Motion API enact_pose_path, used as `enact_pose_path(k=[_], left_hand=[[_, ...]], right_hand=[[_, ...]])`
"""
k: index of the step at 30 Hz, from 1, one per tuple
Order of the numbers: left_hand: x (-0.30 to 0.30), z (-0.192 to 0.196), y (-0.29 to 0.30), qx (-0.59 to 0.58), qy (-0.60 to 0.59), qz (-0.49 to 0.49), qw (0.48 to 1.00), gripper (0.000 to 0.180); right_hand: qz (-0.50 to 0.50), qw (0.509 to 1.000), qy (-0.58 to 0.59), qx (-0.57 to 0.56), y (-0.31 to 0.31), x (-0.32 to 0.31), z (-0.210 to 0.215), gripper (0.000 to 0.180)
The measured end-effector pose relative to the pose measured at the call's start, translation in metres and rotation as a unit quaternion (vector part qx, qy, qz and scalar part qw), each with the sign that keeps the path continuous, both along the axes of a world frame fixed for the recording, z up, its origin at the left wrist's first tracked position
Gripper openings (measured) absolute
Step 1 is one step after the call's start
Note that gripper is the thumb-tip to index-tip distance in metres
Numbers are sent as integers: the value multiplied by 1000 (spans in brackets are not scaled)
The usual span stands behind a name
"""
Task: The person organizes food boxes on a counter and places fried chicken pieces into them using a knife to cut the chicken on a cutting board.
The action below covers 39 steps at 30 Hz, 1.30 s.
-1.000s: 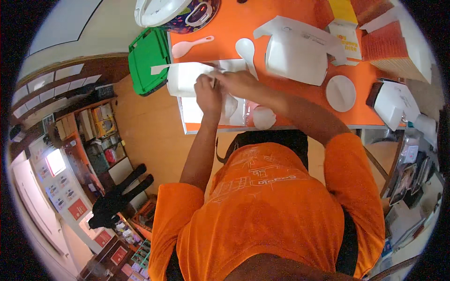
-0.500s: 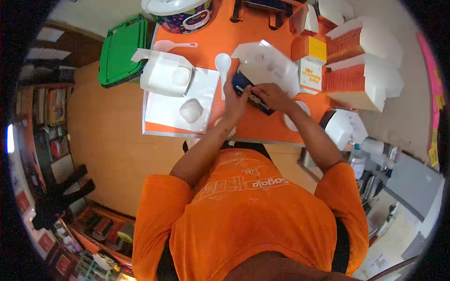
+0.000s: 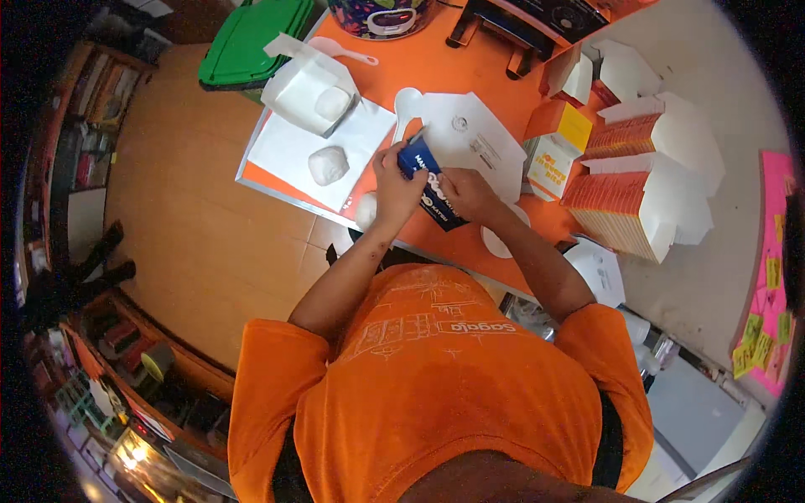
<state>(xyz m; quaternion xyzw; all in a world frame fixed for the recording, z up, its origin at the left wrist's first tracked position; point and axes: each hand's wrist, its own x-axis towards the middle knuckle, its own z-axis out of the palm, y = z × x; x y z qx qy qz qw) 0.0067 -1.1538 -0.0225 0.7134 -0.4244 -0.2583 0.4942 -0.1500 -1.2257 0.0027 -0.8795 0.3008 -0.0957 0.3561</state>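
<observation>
A half-folded paper food box, with a dark blue printed panel (image 3: 434, 191) and white inner flaps (image 3: 470, 134), is between my hands over the orange table. My left hand (image 3: 397, 186) grips the panel's upper left end. Closed on its right side, my right hand (image 3: 470, 194) pinches the same panel edge. A white spoon (image 3: 407, 107) lies just beyond my left hand. Left of it, a round white lump (image 3: 328, 166) sits on a white sheet (image 3: 281, 151). An open white box (image 3: 293, 88) holds a similar lump (image 3: 333, 102). Another white lump (image 3: 366, 210) is beside my left wrist.
A pale serving spoon (image 3: 348, 53), a patterned cooker (image 3: 381, 21) and a green-lidded bin (image 3: 256, 46) are at the far left. Stacked red-and-white cartons (image 3: 616, 210) and a yellow-topped box (image 3: 558, 138) stand along the right. A white disc (image 3: 506, 230) lies near my right forearm.
My view has turned, so the table appears tilted. Both hands keep hold of the food box; its blue panel now stands more steeply and its printed white flap is more visible.
</observation>
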Motion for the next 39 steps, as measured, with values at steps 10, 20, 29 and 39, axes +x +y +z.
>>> enact_pose_path(k=[10, 20, 29, 39], left_hand=[[-10, -30, 40, 24, 105, 48, 993, 51], [-11, -5, 50, 60, -44, -43, 996, 45], [5, -14, 64, 128, -208, -40, 969, 49], [16, -25, 101, 193, -237, -24, 952, 59]], right_hand=[[-192, 935, -233, 185, -53, -25, 95, 29], [-76, 970, 1, -229, -93, 25, 169, 32], [0, 969, 25, -247, -143, 22, 158, 36], [245, 900, 355, -63, -208, 15, -10, 23]])
